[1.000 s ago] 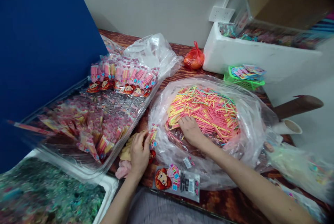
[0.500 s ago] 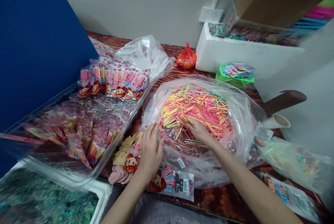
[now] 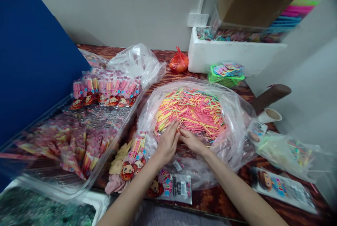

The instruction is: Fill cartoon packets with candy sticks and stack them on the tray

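A heap of thin pink, yellow and green candy-like sticks [image 3: 195, 112] lies in a large clear plastic bag [image 3: 234, 141] with its mouth spread wide. At the heap's near edge my left hand [image 3: 168, 141] and my right hand [image 3: 191, 142] meet, fingertips together. Both have their fingers pressed in; what lies between them is hidden. Under my left forearm are printed pouches, one flat with a barcode [image 3: 180, 187]. Filled pouches of sticks [image 3: 137, 145] rest just left of my left wrist, on yellow and pink cloth-like pieces [image 3: 119, 163].
A clear tray [image 3: 105, 161] of filled pouches [image 3: 113, 91] stands left, above a white foam box [image 3: 101, 205]. Behind are a red bag [image 3: 179, 61], a green basket [image 3: 226, 80] and another foam box [image 3: 231, 55]. Right lie a paper cup [image 3: 270, 115] and a printed pouch [image 3: 285, 189].
My left hand has moved right and up to meet my right hand, which has drawn back slightly from the heap. The view has shifted a little.
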Available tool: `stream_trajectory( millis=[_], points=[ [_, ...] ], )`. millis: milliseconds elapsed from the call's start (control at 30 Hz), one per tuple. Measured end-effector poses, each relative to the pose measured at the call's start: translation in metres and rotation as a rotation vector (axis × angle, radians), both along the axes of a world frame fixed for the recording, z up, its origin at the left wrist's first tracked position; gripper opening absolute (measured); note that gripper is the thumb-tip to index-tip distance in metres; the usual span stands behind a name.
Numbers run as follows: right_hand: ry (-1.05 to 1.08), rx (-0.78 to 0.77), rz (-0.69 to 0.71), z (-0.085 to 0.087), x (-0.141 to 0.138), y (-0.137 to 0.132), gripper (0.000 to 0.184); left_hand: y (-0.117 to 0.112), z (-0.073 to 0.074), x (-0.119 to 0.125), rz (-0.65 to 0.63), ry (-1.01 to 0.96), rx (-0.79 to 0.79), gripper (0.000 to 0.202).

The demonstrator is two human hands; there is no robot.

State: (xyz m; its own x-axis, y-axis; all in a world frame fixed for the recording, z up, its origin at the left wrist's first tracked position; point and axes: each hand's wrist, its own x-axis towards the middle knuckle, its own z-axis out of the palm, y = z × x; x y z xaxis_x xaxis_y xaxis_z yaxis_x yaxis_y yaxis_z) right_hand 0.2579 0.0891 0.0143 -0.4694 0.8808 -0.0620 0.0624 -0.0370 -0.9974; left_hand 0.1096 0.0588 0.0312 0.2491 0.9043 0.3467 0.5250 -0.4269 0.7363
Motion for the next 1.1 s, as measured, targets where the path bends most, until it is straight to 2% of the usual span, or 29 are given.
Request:
stream_trajectory(
  millis=[100, 167, 267, 367, 500, 567, 667, 800, 933, 1000, 1100],
  points=[
    [0.121, -0.082, -0.149, -0.002, 0.0, -0.009, 0.02, -0.016, 0.009, -0.009, 0.098, -0.032, 0.002, 0.05],
    [0.148, -0.096, -0.235, -0.006, -0.001, -0.015, 0.018, -0.032, 0.013, -0.014, 0.136, -0.023, -0.005, 0.043],
    [0.121, -0.047, -0.324, -0.016, -0.003, -0.02, 0.017, -0.06, 0.012, -0.021, 0.055, 0.034, -0.02, 0.026],
    [0.114, -0.048, -0.378, -0.024, -0.004, -0.02, 0.02, -0.088, 0.005, -0.028, 0.001, 0.117, -0.015, 0.019],
    [0.111, 0.031, -0.442, -0.024, -0.007, -0.021, 0.019, -0.112, -0.005, -0.036, -0.092, 0.246, -0.054, 0.013],
    [0.069, 0.108, -0.443, -0.021, -0.009, -0.024, 0.019, -0.116, -0.008, -0.038, -0.148, 0.329, -0.093, 0.026],
    [-0.005, 0.147, -0.385, -0.021, -0.014, -0.03, 0.019, -0.116, -0.011, -0.038, -0.154, 0.415, -0.134, 0.047],
    [-0.038, 0.117, -0.384, -0.026, -0.017, -0.033, 0.017, -0.115, -0.014, -0.04, -0.132, 0.394, -0.126, 0.04],
    [-0.1, 0.154, -0.403, -0.025, -0.016, -0.023, 0.016, -0.117, -0.02, -0.039, 0.041, 0.358, -0.03, 0.041],
    [-0.209, 0.235, -0.39, -0.022, -0.017, -0.014, 0.014, -0.116, -0.023, -0.036, 0.136, 0.384, -0.017, 0.047],
    [-0.39, 0.373, -0.369, -0.015, -0.018, 0.003, 0.014, -0.111, -0.024, -0.03, 0.2, 0.434, -0.033, 0.048]
  ],
)
